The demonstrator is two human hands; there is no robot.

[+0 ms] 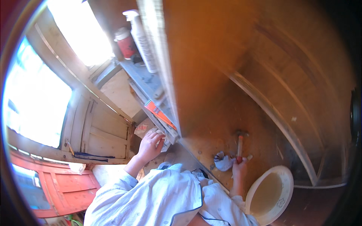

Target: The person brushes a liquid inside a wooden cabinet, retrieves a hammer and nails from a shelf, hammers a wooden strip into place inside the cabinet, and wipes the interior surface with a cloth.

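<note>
My right hand (240, 168) grips the red handle of a small hammer (240, 143), whose metal head points up against a brown wooden panel (211, 75). A crumpled white cloth (223, 161) lies just left of that hand on the wood. My left hand (150, 145) reaches up and left, fingers spread on the lower edge of a grey shelf (145, 81), touching papers there. Both arms wear pale blue sleeves.
A white bowl (286, 177) with yellowish liquid sits below my right hand. A red-and-white container (125, 42) and a white spray bottle (140, 34) stand on the shelf. An orange box (159, 113) lies along its edge. A bright window and red wooden door are at left.
</note>
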